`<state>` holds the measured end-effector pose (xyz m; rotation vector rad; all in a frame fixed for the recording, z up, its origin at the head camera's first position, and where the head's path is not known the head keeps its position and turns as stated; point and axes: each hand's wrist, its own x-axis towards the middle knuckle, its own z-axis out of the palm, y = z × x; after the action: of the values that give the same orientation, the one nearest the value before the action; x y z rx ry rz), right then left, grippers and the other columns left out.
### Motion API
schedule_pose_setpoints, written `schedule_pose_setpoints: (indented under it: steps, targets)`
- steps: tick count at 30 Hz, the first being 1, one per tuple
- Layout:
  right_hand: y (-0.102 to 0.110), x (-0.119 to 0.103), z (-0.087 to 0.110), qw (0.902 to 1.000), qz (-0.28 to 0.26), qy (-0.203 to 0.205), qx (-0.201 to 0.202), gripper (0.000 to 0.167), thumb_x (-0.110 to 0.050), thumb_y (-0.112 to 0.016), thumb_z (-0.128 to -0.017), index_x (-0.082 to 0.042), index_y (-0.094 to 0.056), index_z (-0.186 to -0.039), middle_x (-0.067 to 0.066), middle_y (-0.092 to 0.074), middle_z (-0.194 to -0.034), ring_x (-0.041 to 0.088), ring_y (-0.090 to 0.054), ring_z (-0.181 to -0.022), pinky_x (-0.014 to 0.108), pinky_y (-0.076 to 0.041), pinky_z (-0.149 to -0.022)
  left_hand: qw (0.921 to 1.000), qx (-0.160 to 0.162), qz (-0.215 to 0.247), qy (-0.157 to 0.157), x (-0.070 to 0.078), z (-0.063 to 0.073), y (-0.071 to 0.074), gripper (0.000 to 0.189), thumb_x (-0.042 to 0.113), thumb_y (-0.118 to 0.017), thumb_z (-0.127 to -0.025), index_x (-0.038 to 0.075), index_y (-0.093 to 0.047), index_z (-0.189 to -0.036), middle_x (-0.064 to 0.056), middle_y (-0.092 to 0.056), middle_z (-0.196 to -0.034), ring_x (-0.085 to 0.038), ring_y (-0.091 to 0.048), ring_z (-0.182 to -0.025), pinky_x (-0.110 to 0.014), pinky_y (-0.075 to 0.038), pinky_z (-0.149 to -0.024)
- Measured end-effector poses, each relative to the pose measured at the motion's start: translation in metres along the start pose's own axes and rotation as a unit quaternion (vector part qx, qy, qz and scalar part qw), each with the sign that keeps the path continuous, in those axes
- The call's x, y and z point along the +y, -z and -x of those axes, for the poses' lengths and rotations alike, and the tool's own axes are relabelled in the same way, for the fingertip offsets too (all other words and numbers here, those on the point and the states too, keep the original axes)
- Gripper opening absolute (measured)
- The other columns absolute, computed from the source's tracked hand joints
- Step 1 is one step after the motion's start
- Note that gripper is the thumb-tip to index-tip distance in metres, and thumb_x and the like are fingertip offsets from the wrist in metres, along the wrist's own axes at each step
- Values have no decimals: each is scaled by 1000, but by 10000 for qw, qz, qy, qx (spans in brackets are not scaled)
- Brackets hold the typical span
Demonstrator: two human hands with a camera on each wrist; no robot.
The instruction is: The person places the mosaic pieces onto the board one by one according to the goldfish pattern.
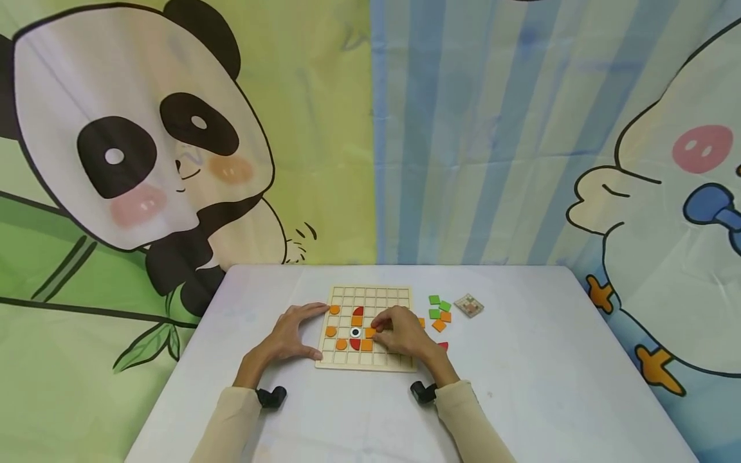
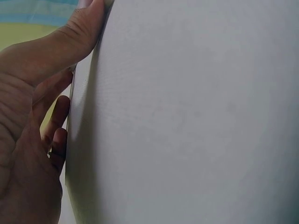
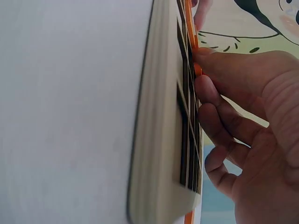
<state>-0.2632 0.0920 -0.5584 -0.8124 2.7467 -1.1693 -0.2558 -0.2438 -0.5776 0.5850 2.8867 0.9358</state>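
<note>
A pale wooden grid board (image 1: pixel 393 364) lies on the table, with several orange and red pieces and one white disc with a black centre (image 1: pixel 356 332) in its cells. My left hand (image 1: pixel 287 333) rests at the board's left edge, thumb by the near corner and fingertips beside an orange round piece (image 1: pixel 334 310). In the left wrist view the left hand (image 2: pixel 42 102) has its fingers stretched out. Over the board's middle my right hand (image 1: pixel 403 331) pinches an orange square tile (image 1: pixel 370 332) between thumb and index finger. The right wrist view shows this right hand (image 3: pixel 252 107) close against the grid.
Right of the board lie loose green tiles (image 1: pixel 435 314) and orange tiles (image 1: pixel 439 326). A small patterned square card (image 1: pixel 469 305) sits beyond them. One red piece (image 1: pixel 443 346) shows partly behind my right wrist. A printed curtain (image 1: pixel 324 128) hangs behind the white table (image 1: pixel 550 360).
</note>
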Motion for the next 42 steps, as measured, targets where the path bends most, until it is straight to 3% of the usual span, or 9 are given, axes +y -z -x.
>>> schedule_pose_setpoints:
  steps: [13, 17, 23, 31, 36, 42]
  targets:
    - [-3, -5, -4, 9999, -129, -43, -41, 8, -10, -83, -95, -11, -86, -102, -7, -79, -84, 4, -68, -75, 27, -57, -76, 10000, -31, 54, 62, -1, 0, -2, 116, 48, -108, -59, 27, -57, -161, -3, -52, -169, -36, -49, -147, -60, -36, -113]
    - [-3, -5, -2, 9999, -156, -12, -18, 10, -10, -83, -95, -9, -86, -104, -2, -82, -92, 6, -72, -81, 27, -59, -77, 10000, -26, 72, 61, -2, 2, -1, 116, 47, -108, -58, 27, -57, -160, -3, -53, -169, -36, -48, -147, -61, -36, -114]
    - [24, 0, 10, 9994, -132, -93, 318, 16, -15, -82, -97, -6, -86, -110, 2, -84, -104, 12, -72, -89, 30, -58, -79, 10000, -6, 88, -38, -1, 0, 2, 115, 44, -108, -59, 23, -57, -160, -6, -52, -170, -37, -49, -146, -60, -36, -111]
    - [67, 35, 31, 9925, 75, -798, 926, 21, -9, -88, -91, -3, -84, -111, 8, -82, -103, 22, -73, -92, 38, -59, -80, 10000, 38, 35, -12, -4, 2, 0, 114, 47, -107, -60, 25, -57, -160, -6, -52, -169, -37, -49, -146, -62, -36, -113]
    - [78, 48, 35, 9920, 284, -950, 784, 25, -6, -90, -88, -3, -84, -112, 8, -83, -104, 20, -76, -90, 41, -62, -82, 10000, 23, 71, 60, -3, 4, 0, 114, 48, -107, -61, 26, -57, -160, -6, -52, -170, -38, -48, -147, -64, -35, -115]
    - [75, 55, 32, 9923, 478, -1042, 472, 25, -4, -93, -83, -6, -86, -107, 1, -80, -95, 13, -68, -84, 34, -56, -79, 9999, 17, 96, 21, 0, 2, 0, 113, 47, -106, -61, 24, -57, -160, -6, -52, -170, -39, -48, -147, -64, -35, -115]
